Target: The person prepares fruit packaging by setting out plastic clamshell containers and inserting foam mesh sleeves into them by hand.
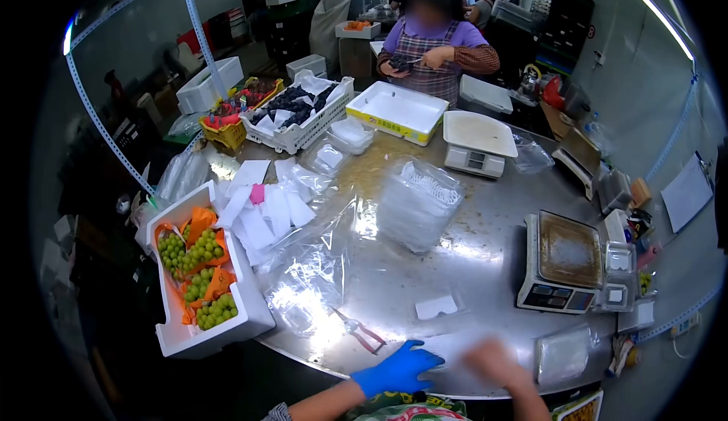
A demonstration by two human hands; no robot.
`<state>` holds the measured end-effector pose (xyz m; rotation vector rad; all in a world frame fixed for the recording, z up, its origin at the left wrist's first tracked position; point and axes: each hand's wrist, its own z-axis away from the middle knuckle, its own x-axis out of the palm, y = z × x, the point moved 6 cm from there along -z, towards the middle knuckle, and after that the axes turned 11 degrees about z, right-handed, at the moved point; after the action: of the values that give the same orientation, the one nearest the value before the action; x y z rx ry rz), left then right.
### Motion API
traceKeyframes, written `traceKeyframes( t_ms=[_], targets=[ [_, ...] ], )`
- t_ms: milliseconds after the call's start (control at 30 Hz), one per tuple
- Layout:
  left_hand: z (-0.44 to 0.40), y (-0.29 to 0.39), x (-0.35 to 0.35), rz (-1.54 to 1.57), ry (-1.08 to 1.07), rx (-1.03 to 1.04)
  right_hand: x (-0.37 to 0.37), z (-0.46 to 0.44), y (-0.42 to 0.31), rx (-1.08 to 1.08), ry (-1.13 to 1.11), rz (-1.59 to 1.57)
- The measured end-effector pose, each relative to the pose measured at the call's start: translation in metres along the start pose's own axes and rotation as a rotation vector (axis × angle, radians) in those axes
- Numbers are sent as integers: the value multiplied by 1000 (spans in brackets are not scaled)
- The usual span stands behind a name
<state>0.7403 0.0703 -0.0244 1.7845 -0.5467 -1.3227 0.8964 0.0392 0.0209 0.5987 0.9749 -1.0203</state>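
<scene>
My left hand (pixel 398 369), in a blue glove, is low over the table's front edge with its fingers spread. To its right is my bare right hand (pixel 489 362), smeared by motion, so its fingers cannot be made out. Red-handled shears (pixel 359 333) lie just left of the glove. Behind the hands, a clear tray with a white pad (pixel 437 307) rests on the metal table (pixel 485 269). A stack of clear bags or trays (pixel 563 354) sits right of my right hand.
A white foam box of green grapes (pixel 254 307) stands left. Dark grapes fill a white crate (pixel 303 134) at the back. Two scales, one on the right (pixel 565 250), one at the back (pixel 479 136), and clear trays (pixel 419 205) occupy the table. A person (pixel 432 42) stands opposite.
</scene>
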Motion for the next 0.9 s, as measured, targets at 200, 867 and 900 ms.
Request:
traceKeyframes(
  t_ms=[200,867,900],
  targets=[
    [24,56,-138,290,101,328,-156,4,-4,-221,513,-155],
    [-185,-283,-537,-930,842,-266,70,-199,32,838,715,-320],
    [-210,-308,-542,-926,826,-294,70,-199,34,847,721,-293]
  ],
)
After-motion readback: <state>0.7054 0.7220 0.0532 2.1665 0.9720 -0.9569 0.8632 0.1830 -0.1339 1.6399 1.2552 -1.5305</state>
